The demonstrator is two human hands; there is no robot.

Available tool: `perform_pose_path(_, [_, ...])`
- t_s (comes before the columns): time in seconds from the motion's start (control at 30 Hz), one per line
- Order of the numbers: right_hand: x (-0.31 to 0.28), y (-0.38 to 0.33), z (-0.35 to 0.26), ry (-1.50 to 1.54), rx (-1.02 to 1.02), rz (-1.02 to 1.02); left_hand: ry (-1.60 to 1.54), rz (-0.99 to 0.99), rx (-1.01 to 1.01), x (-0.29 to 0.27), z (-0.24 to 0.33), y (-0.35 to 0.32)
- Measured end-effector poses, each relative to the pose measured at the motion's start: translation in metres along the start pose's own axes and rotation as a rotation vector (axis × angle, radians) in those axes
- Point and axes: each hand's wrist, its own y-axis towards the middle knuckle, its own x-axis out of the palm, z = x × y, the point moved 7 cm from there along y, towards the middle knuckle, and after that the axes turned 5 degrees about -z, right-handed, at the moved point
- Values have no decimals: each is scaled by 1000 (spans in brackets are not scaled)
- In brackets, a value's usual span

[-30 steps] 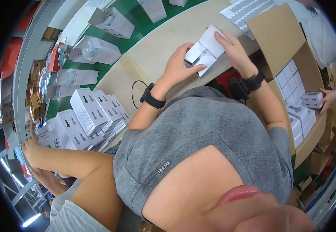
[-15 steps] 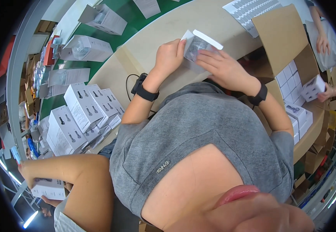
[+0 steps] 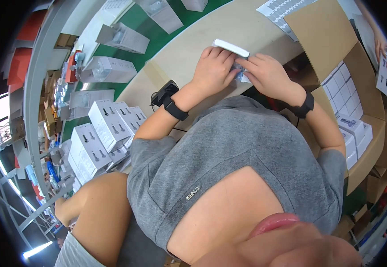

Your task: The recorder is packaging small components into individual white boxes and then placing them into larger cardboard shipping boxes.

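White small box (image 3: 230,47) is gripped from both sides, left hand (image 3: 213,66) and right hand (image 3: 267,75) curled around it, pressed close together over the beige table (image 3: 189,49).

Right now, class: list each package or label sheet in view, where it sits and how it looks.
Small white box: on the tan table, under both hands.
White boxes with dark pictures: stacked at left.
White boxes: packed in the open brown carton, right.
Label sheet: top, white, gridded.

Small white box (image 3: 231,48) mostly hidden under both hands (image 3: 213,66), its contents unreadable; co-worker's hand (image 3: 382,46) clipped by rim.
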Motion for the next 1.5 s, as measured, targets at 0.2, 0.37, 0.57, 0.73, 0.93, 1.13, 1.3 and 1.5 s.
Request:
perform_pose_path(0.2, [18,20,10,-258,88,-308,-79,-57,-156,-2,-11,-1])
perform_pose_path(0.37, [10,16,12,-346,-115,-177,-146,-19,-123,-6,-10,2])
perform_pose_path(0.57, [-17,-12,-11,-248,-403,89,-38,-160,303,-3,11,10])
perform_pose_path(0.73, [-15,-20,-2,-230,-365,39,-24,-186,490,-12,23,14])
perform_pose_path(0.93, [-14,-17,8,-212,-307,25,-260,-398,253,5,13,15])
perform_pose_path(1.13, [-7,-16,10,-218,-305,-6,-173,-321,98,7,5,22])
perform_pose_path(1.3, [-5,-16,8,-214,-292,-22,-10,-440,183,15,16,26])
perform_pose_path(1.5, [-9,-15,7,-217,-294,12,155,-628,202,40,8,37])
